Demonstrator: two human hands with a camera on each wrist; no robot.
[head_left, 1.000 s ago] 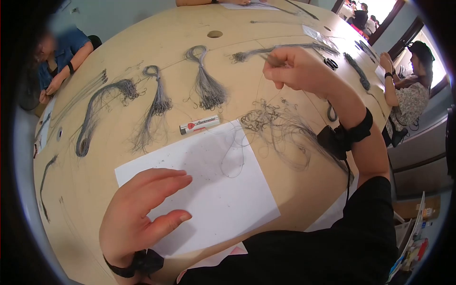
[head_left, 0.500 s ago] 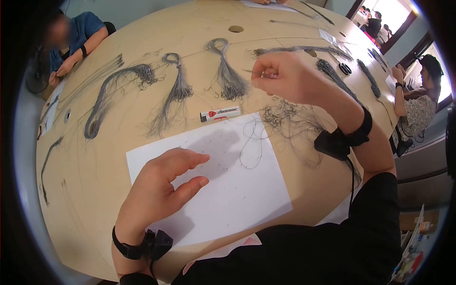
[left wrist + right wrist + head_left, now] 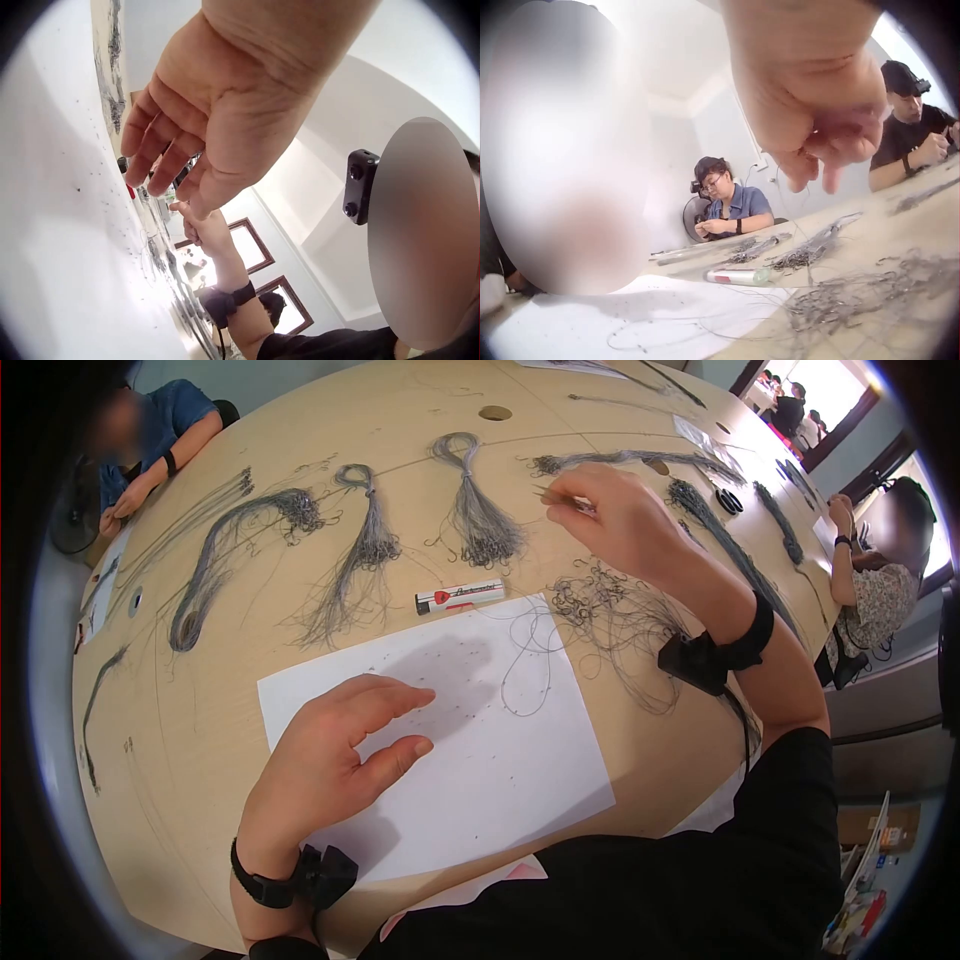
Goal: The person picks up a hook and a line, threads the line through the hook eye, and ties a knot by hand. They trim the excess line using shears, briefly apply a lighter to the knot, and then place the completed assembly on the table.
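Note:
My left hand (image 3: pixel 335 760) is held over a white sheet of paper (image 3: pixel 500 780), thumb and fingers apart with nothing between them. Its relaxed, slightly bent fingers also show in the left wrist view (image 3: pixel 217 112). Above the table, beyond the paper's far right corner, my right hand (image 3: pixel 625 525) pinches a thin pointed thing (image 3: pixel 545 494); most of it is hidden by the fingers. A tangle of grey lines with small dark hooks (image 3: pixel 590 600) lies below that hand. One line loops onto the paper, where tiny dark specks are scattered.
A white marker-like tube (image 3: pixel 460 596) lies at the paper's far edge. Behind it are looped bundles of hooked line (image 3: pixel 480 525), with more bundles to the left and right. Black-handled scissors (image 3: pixel 728 501) lie at the right. Other people sit around the table.
My right hand has moved a little left and nearer the looped bundles, still pinching the thin thing. My left hand has hardly moved over the paper. The head view has shifted.

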